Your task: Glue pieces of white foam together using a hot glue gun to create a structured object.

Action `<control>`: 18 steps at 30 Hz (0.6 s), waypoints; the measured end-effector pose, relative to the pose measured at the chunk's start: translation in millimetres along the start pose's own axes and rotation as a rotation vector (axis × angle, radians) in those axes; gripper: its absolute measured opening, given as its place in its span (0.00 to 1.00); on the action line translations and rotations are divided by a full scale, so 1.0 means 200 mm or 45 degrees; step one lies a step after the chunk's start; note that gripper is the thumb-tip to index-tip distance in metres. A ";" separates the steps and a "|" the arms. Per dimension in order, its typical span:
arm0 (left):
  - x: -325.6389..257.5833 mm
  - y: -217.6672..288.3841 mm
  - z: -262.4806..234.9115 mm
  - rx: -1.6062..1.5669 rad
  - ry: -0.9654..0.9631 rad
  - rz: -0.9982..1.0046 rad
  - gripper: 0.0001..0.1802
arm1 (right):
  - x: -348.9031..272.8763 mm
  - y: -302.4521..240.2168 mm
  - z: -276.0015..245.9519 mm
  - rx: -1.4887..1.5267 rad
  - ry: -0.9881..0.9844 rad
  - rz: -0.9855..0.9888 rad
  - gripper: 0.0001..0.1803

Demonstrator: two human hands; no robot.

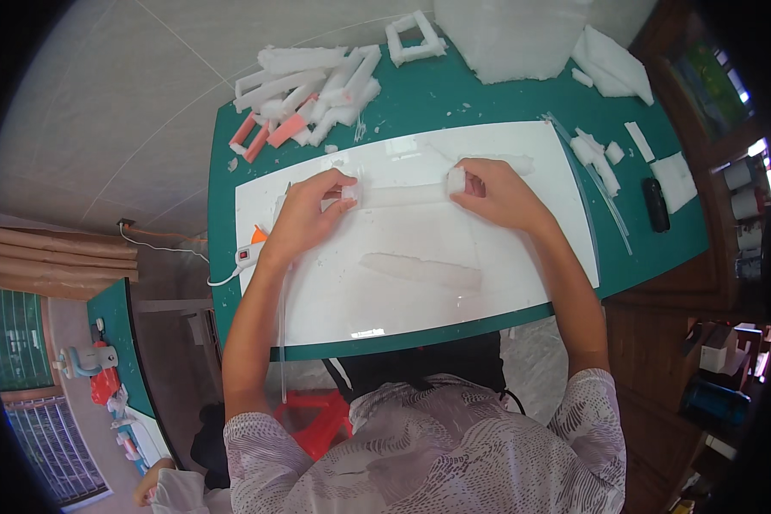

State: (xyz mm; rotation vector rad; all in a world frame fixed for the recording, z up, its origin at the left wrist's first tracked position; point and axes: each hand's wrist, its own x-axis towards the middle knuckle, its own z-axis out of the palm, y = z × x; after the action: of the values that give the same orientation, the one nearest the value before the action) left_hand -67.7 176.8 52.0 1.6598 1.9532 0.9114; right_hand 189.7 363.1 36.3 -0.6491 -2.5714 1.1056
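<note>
A long white foam strip [400, 195] lies across the white board [522, 257] on the green table [437, 94]. My left hand [304, 214] pinches a small white foam block at the strip's left end. Over at the strip's right end, my right hand [499, 195] presses another small foam block [456, 180] against it. A second flat foam strip [424, 271] rests loose on the board, nearer to me.
A heap of white and pink foam strips [304, 98] sits at the table's back left, with a foam frame [415, 39] and a large foam sheet [510, 38] behind. Foam scraps [600, 158] and a black tool [656, 204] lie right. An orange-tipped corded tool [253, 244] lies at the left edge.
</note>
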 end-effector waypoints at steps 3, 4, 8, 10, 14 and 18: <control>-0.02 -0.01 0.01 -0.022 0.042 0.007 0.15 | 0.01 0.02 0.00 0.015 0.003 -0.033 0.14; -0.02 -0.01 0.02 -0.059 0.066 -0.003 0.16 | 0.01 0.03 0.00 0.031 0.003 -0.045 0.14; -0.05 -0.03 0.03 -0.103 0.146 -0.016 0.17 | 0.01 0.05 0.01 0.024 0.004 -0.081 0.14; -0.07 -0.03 0.04 -0.199 0.203 -0.061 0.17 | 0.01 0.04 0.02 -0.004 0.017 -0.125 0.15; -0.07 0.00 0.03 -0.154 0.177 0.010 0.21 | -0.01 0.01 0.02 -0.007 0.056 -0.170 0.18; -0.09 0.05 0.02 -0.127 0.119 -0.105 0.30 | -0.02 -0.04 0.00 0.041 0.055 -0.069 0.21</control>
State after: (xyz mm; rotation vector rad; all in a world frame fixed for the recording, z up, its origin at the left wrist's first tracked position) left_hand -54.0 161.3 55.3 1.4948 1.9869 1.0535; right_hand 191.1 355.4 41.2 -0.5856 -2.5142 1.1014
